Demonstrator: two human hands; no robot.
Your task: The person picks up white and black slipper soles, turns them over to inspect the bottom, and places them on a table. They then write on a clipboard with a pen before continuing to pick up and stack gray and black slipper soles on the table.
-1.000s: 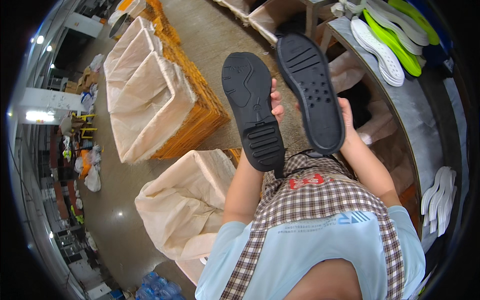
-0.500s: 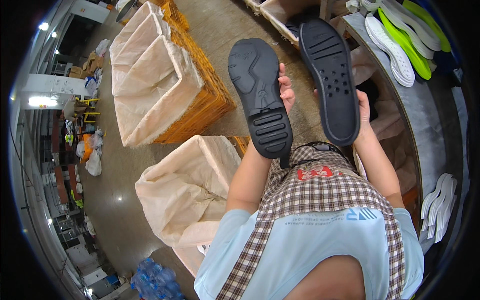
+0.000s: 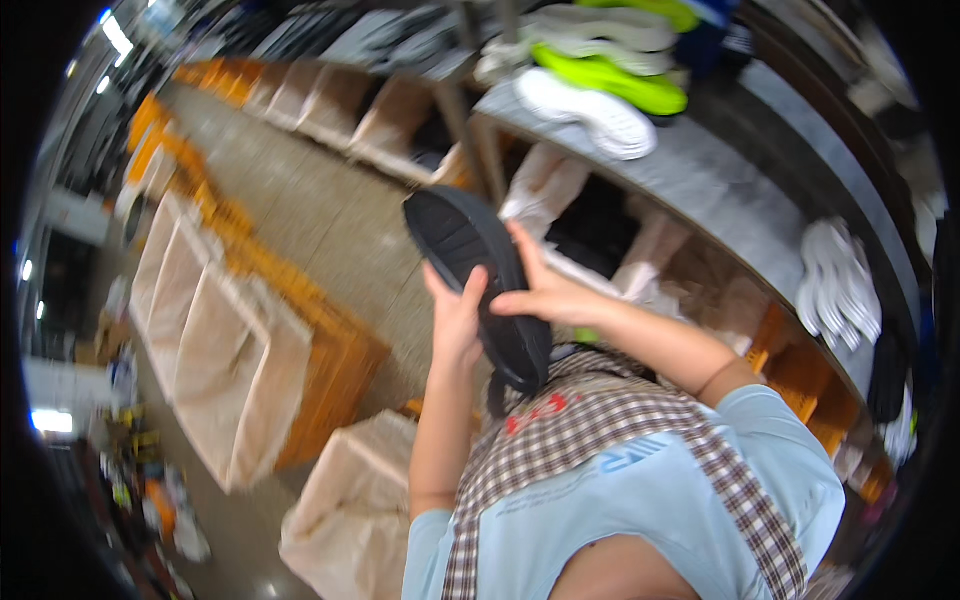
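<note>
In front of my apron, a black shoe sole (image 3: 452,228) is held between both hands, hollow inner side up, toe end pointing away and to the left. Its side wall looks thick and doubled, so a second sole may lie beneath it; blur keeps me from being sure. My left hand (image 3: 458,312) grips the left edge, thumb over the top. From the right, my right hand (image 3: 535,280) closes on the opposite edge, its thumb also across the inner face.
A grey worktable (image 3: 700,185) curves along the right, bearing white soles (image 3: 590,115), a lime-green sole (image 3: 610,80) and a stack of white pieces (image 3: 838,285). Cloth-lined orange crates (image 3: 330,385) stand on the left. A pale cloth-lined bin (image 3: 350,500) is by my left elbow.
The two soles, held apart one per hand, have been brought together in front of me, and only one face shows now. My view has swung right, toward the worktable.
</note>
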